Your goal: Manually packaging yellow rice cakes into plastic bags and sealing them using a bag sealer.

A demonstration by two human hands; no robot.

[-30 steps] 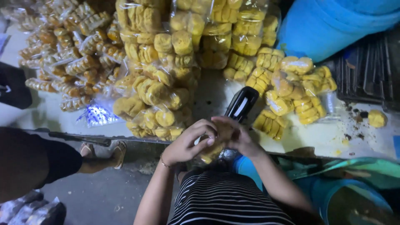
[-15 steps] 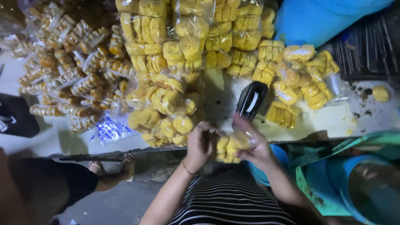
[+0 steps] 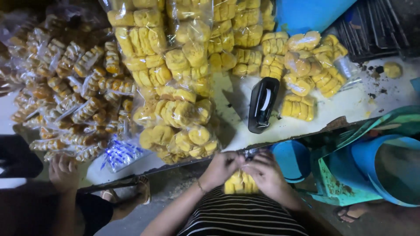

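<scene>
Head view, hands (image 3: 243, 168) pinching cookie bag (image 3: 240, 182)

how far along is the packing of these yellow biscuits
Done: many sealed clear bags of yellow biscuits are piled on the white table. In hand: the left hand and right hand pinch the top of one biscuit bag near the black tape dispenser. Left: at least this bag; no unbagged stock is visible.

Clear, glossy plastic film is seen around the pack of yellow biscuits (image 3: 239, 182). The same shiny film is noted on the stacked packs (image 3: 175, 109) beyond it. Right of the stack, a black tape dispenser (image 3: 262, 105) of smooth, glossy plastic is recorded on a matt, pale tabletop (image 3: 350, 109).
</scene>
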